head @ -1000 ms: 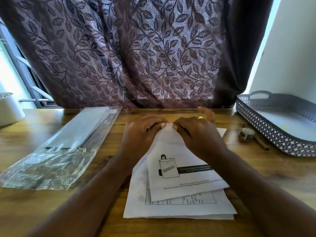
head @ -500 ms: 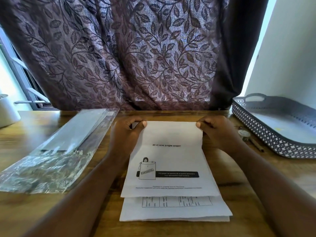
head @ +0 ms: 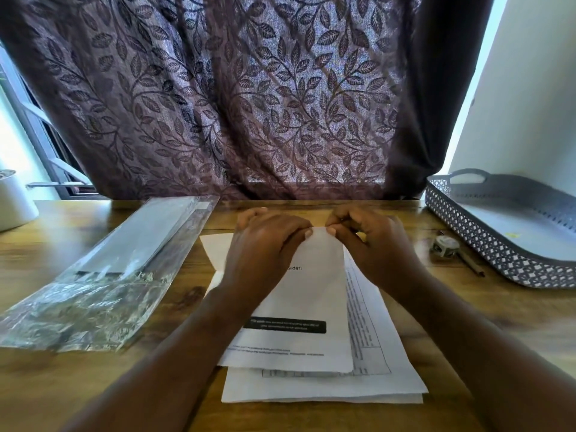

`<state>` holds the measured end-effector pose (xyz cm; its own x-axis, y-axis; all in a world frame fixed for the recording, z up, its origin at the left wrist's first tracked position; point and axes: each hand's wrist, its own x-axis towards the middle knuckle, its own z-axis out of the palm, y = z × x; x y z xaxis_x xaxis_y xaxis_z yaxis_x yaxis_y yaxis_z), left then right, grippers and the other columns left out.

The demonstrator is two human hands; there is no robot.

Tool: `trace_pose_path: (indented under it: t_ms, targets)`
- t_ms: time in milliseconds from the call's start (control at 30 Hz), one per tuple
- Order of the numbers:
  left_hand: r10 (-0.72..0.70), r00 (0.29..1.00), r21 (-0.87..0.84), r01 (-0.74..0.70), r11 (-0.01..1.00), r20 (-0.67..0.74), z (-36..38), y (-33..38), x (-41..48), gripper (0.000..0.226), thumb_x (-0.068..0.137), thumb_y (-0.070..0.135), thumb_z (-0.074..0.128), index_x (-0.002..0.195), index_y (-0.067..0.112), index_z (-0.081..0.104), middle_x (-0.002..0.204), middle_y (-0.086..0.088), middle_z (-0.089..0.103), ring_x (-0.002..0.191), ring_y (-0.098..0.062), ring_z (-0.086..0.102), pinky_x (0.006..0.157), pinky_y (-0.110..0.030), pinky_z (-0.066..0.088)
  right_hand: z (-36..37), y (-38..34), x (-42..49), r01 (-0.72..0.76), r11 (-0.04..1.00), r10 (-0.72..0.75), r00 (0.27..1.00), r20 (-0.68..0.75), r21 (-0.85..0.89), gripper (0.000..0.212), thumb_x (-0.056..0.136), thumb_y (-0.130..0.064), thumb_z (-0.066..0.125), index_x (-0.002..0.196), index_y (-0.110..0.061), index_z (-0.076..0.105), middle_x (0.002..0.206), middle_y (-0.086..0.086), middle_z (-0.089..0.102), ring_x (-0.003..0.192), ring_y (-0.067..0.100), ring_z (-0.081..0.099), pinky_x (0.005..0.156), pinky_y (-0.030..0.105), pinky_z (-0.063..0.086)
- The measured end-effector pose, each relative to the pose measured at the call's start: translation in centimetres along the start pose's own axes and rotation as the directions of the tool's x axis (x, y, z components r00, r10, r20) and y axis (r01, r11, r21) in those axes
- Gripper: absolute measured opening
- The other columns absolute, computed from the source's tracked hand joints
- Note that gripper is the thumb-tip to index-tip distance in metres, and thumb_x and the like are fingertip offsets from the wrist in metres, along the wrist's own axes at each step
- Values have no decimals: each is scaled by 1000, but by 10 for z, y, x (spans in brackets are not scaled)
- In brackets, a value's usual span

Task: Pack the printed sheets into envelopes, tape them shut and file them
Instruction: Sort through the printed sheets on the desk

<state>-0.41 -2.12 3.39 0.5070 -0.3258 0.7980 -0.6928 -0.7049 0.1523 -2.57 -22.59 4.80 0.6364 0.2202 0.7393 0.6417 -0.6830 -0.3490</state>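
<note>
White printed paper sits mid-bench. The top sheet [head: 311, 294] lies with its long axis running from the person's side away toward the curtain [head: 233, 104]. Its print reads the right way up from the seat, with a black bar low on the page. It rests a little askew on a stack of sheets [head: 374, 381], whose ruled table shows along its right side and past its near edge.

The bench [head: 62, 385] is brown grained wood. At its far left edge stands a white pot [head: 12, 204], with a window frame behind it. Next comes a clear plastic bag [head: 87, 310] lying slantwise, its crumpled end nearer, with flat grey envelopes [head: 140, 241] inside. A purple leaf-patterned curtain hangs across the back. Right of the papers a small roll of tape [head: 444, 244] lies with a thin brown stick [head: 472, 266] just beside it. Both are close to a grey perforated tray [head: 467, 226] with a handle, set against a white wall [head: 530, 88].

The left hand [head: 265, 244] covers the sheet's upper left, fingers curled, thumb pinching the far edge. The right hand [head: 377, 244] pinches that same edge just beside it. The two thumbs nearly meet at the middle of that edge, which looks gathered there. A white corner shows left of the left hand. The left forearm crosses the sheet's lower left.
</note>
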Motion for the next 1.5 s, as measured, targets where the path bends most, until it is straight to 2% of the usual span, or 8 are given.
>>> trace_pose_path:
  t_ms: [100, 267, 467, 600, 867, 1100, 1367, 1500]
  targets:
    - [-33, 999, 10, 33, 999, 8, -1, -7, -2, 17, 96, 28, 55, 97, 27, 72, 95, 12, 74, 89, -11, 66, 98, -49, 42, -1, 12, -1, -74, 997, 74, 997, 5, 12, 4, 93, -10, 68, 93, -14, 70, 75, -17, 63, 74, -3, 60, 60, 6, 38]
    - [-129, 990, 55, 132, 990, -58, -5, -31, -5, 14, 94, 24, 61, 95, 22, 75, 90, 8, 76, 81, -13, 67, 91, -36, 40, -11, 43, -4, -269, 958, 273, 962, -27, 95, 5, 94, -16, 67, 90, -18, 66, 72, 1, 66, 65, 16, 57, 58, 30, 42]
    - [-443, 896, -93, 440, 893, -17, 0, -49, -16, 18, 98, 27, 59, 92, 16, 72, 79, 5, 70, 68, -11, 61, 61, -32, 50, -17, 65, -9, -399, 905, 407, 913, -30, 144, 8, 95, -19, 65, 88, -18, 64, 76, 5, 67, 72, 27, 62, 68, 50, 52]
    - [-498, 867, -126, 496, 859, 15, 1, -48, -11, 16, 99, 26, 59, 87, 23, 70, 77, 11, 65, 70, 0, 58, 60, -20, 41, -17, 62, -8, -466, 852, 483, 876, -15, 238, 6, 96, -17, 65, 90, -18, 65, 83, 2, 70, 76, 16, 67, 70, 42, 57]
    - [-600, 796, -338, 589, 734, 84, 1, -51, -12, 18, 100, 27, 57, 92, 20, 71, 86, 1, 75, 79, -18, 72, 78, -49, 60, -21, 64, -13, -615, 666, 553, 787, 274, 422, 19, 93, -10, 68, 112, -13, 72, 101, -2, 80, 92, 17, 77, 73, 31, 63]
    - [-572, 680, -600, 712, 365, 459, 4, -39, -12, 18, 100, 21, 58, 109, 8, 67, 101, -8, 78, 96, -30, 74, 87, -50, 59, -20, 68, -9, -599, 530, 648, 743, 170, 600, 20, 94, -7, 66, 113, -6, 71, 107, 10, 78, 98, 27, 76, 87, 45, 60]
    - [-594, 669, -735, 653, 184, 446, 6, -45, -13, 29, 100, 1, 47, 111, 18, 68, 110, -11, 75, 104, -35, 71, 95, -55, 52, -24, 64, -9, -604, 346, 661, 700, 270, 718, 18, 95, -3, 61, 108, -9, 72, 105, 12, 78, 91, 30, 75, 76, 46, 63]
    - [-624, 659, -766, 625, 146, 419, 4, -43, -14, 32, 92, 6, 45, 84, 14, 75, 91, -17, 73, 90, -41, 63, 75, -47, 53, -23, 61, -9, -621, 321, 674, 680, 288, 715, 17, 95, 0, 54, 102, 7, 69, 96, 22, 71, 84, 38, 68, 72, 49, 61]
